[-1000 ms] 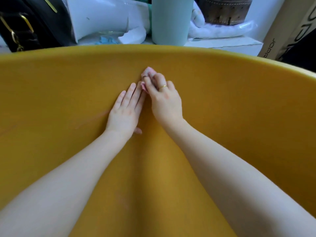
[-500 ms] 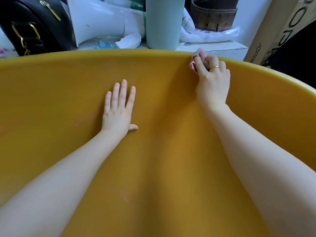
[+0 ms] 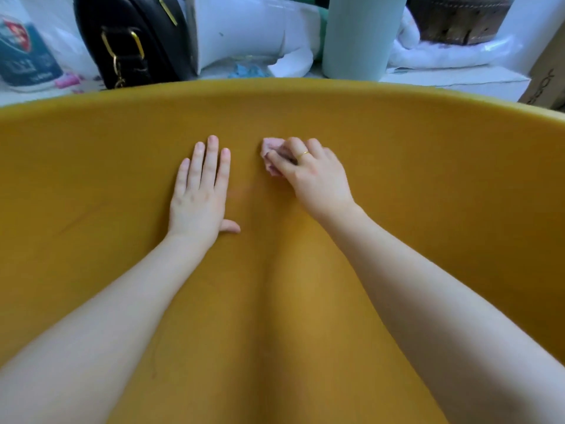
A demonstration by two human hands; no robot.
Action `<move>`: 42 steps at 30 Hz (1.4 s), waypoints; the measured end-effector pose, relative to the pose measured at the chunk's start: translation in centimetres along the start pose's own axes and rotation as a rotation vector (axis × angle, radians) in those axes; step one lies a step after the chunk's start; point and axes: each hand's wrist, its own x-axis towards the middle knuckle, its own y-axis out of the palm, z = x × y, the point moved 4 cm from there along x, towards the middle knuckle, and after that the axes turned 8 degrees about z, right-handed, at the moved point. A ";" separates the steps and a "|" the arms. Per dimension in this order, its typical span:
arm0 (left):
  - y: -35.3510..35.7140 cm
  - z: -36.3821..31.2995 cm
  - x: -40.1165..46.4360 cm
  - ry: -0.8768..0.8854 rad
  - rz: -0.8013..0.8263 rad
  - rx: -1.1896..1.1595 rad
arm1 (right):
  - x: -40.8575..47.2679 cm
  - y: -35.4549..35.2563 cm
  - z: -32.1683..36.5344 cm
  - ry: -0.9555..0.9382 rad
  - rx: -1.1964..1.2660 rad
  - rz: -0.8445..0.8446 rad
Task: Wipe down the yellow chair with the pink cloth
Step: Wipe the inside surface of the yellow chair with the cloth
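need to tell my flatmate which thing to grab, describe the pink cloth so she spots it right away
Start at the wide yellow chair that fills the view and find the two bare hands pressed on its curved back. The right hand, the one with a gold ring, has a small crumpled wad under its fingers. That is the pink cloth, the only pink thing on the chair.

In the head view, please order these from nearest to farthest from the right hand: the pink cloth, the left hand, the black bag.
1. Pink cloth: held under the right hand fingers.
2. Left hand: flat on the yellow chair, beside it.
3. Black bag: behind the chair's rim, far left.
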 end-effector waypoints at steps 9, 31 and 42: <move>0.5 0.2 0.0 0.022 0.007 -0.042 | 0.5 -0.4 -4.9 0.253 -0.057 -0.343; 1.4 0.4 0.1 0.033 -0.068 -0.066 | 4.9 -0.4 -1.3 -0.066 -0.084 -0.310; 2.4 0.8 -3.9 -0.048 -0.007 -0.176 | -8.9 7.4 7.1 -0.144 0.318 0.041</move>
